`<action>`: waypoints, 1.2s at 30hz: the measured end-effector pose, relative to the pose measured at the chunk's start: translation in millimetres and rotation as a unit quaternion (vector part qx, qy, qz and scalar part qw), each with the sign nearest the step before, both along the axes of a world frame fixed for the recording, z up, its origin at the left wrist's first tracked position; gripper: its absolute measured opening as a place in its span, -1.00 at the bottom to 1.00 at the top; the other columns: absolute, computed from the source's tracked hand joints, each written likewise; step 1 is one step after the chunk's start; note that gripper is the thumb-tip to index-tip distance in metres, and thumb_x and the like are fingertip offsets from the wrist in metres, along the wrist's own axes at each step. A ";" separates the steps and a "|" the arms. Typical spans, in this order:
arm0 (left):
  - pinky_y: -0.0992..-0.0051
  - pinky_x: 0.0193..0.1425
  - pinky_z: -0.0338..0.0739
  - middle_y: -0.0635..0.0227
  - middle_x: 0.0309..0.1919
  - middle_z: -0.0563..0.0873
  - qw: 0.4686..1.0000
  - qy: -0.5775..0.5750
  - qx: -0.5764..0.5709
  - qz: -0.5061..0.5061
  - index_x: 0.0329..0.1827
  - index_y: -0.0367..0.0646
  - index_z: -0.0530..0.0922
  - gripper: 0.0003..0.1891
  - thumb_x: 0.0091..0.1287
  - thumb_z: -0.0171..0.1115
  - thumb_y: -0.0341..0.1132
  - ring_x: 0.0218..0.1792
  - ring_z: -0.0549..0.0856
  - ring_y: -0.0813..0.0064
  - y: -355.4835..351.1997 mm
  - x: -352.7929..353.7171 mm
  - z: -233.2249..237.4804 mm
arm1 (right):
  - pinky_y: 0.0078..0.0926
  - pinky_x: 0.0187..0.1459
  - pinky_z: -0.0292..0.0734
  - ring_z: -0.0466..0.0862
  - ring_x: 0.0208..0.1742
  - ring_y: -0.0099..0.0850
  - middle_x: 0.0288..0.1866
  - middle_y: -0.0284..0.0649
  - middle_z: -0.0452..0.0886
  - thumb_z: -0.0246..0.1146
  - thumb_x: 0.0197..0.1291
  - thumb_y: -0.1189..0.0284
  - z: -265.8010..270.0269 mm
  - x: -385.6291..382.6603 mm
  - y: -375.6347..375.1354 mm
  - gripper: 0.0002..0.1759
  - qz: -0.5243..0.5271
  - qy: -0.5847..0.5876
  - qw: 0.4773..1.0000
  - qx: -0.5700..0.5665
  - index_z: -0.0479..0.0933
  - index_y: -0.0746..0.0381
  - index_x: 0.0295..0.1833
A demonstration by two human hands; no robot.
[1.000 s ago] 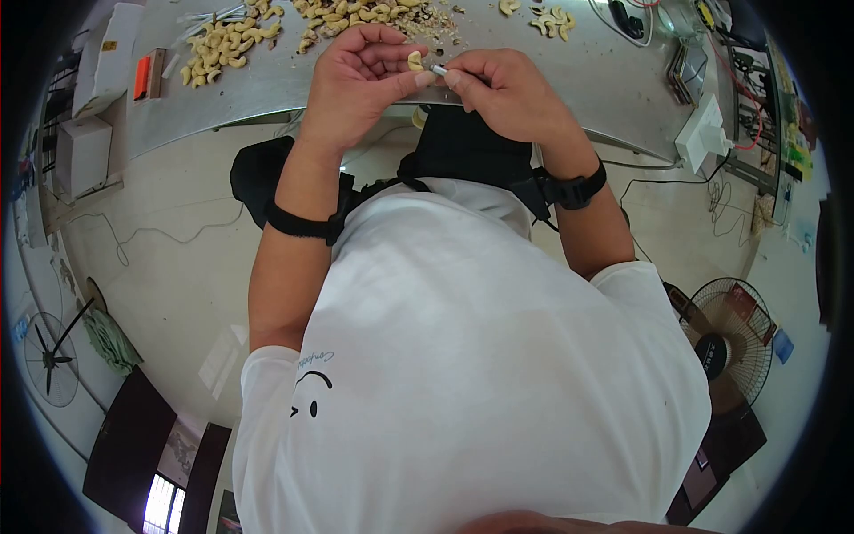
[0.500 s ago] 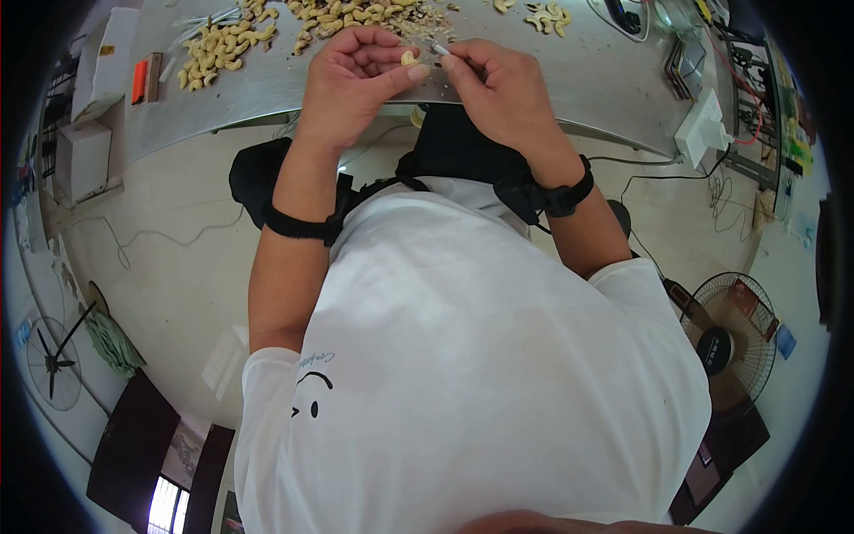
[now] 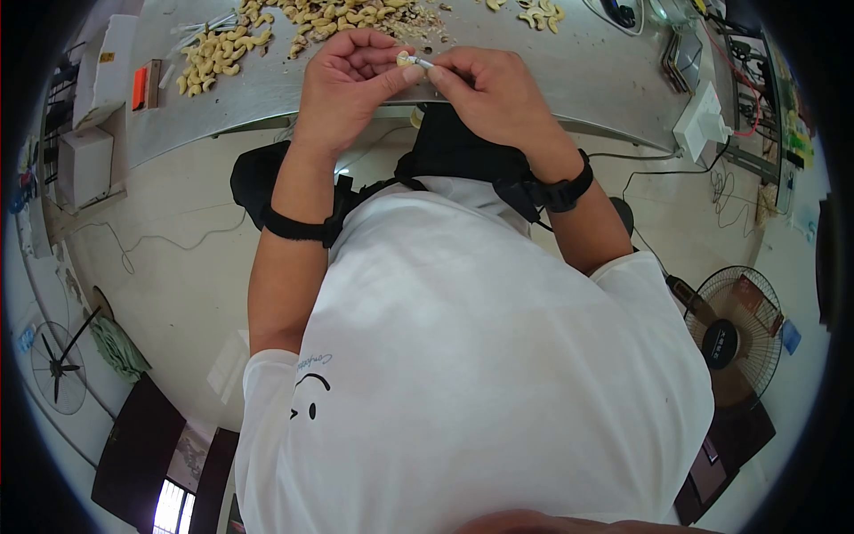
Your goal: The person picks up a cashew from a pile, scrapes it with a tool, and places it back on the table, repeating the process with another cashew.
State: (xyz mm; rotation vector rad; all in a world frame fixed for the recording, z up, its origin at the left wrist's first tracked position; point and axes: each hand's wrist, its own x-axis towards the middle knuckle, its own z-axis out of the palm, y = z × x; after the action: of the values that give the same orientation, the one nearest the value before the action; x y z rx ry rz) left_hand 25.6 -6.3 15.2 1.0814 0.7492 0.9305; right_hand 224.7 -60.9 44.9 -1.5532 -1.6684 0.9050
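Between thumb and fingers, my left hand [image 3: 356,76] pinches a pale cashew nut [image 3: 404,59] above the front edge of the metal table [image 3: 258,98]. My right hand [image 3: 489,84] grips a thin white-handled tool [image 3: 422,63], its tip against the nut or very close to it. The exact shape of the tip is too small to make out. Beyond my hands lies a heap of cashews [image 3: 347,16] with brown skin crumbs [image 3: 427,22] at its right side. Another cashew pile [image 3: 218,55] spreads to the left, and a small group [image 3: 541,14] lies to the right.
An orange-and-brown block [image 3: 145,84] and slim white sticks [image 3: 206,25] lie at the table's left. At the right are a dark metal object [image 3: 683,64], a white power strip [image 3: 700,125] and cables. A fan [image 3: 734,334] stands behind on the right.
The tool in my right hand has moved left to the cashew, closing the small gap between them. My left hand keeps its pinch on the nut, nearly unmoved.
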 end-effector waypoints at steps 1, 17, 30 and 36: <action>0.58 0.02 0.73 0.24 -0.13 0.82 1.000 0.000 -0.001 0.004 0.03 -0.26 0.59 -0.66 0.25 0.51 -0.59 -0.14 0.78 0.60 0.0 0.3 0.0 | -0.27 -0.37 0.51 0.63 -0.49 -0.14 -0.47 -0.02 0.66 0.31 0.29 0.33 -0.8 -1.6 0.0 -0.77 -0.006 -0.006 1.000 0.008 0.71 0.29 -0.18; 0.56 0.15 0.68 0.19 0.01 0.80 1.000 -0.019 -0.019 -0.010 0.16 -0.27 0.57 -0.60 0.27 0.47 -0.59 -0.01 0.76 0.56 1.8 -5.0 -0.4 | -0.28 -0.35 0.51 0.62 -0.49 -0.19 -0.48 -0.04 0.65 0.31 0.29 0.35 2.2 1.9 1.4 -0.78 0.013 0.020 1.000 -0.010 0.71 0.30 -0.18; 0.55 0.05 0.73 0.23 -0.08 0.81 1.000 0.012 -0.009 -0.003 0.07 -0.24 0.57 -0.64 0.27 0.49 -0.58 -0.08 0.77 0.58 -0.4 -2.8 0.7 | -0.24 -0.39 0.52 0.65 -0.47 -0.09 -0.47 -0.01 0.65 0.31 0.28 0.37 -3.1 -5.7 -1.3 -0.81 -0.055 -0.002 0.996 0.065 0.70 0.30 -0.23; 0.54 0.08 0.72 0.20 0.02 0.81 0.999 -0.019 -0.032 -0.016 0.15 -0.25 0.59 -0.63 0.30 0.46 -0.57 -0.05 0.77 0.57 2.6 -5.5 -4.5 | -0.25 -0.38 0.52 0.63 -0.49 -0.12 -0.48 -0.03 0.64 0.31 0.28 0.38 -1.6 2.7 -0.1 -0.81 0.007 0.020 0.999 0.044 0.70 0.29 -0.22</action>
State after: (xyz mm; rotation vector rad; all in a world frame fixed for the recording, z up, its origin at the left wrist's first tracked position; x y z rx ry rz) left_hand 20.1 -3.6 10.7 1.0135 0.7248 0.8918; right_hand 227.4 -61.0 43.3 -1.4574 -1.6691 0.8525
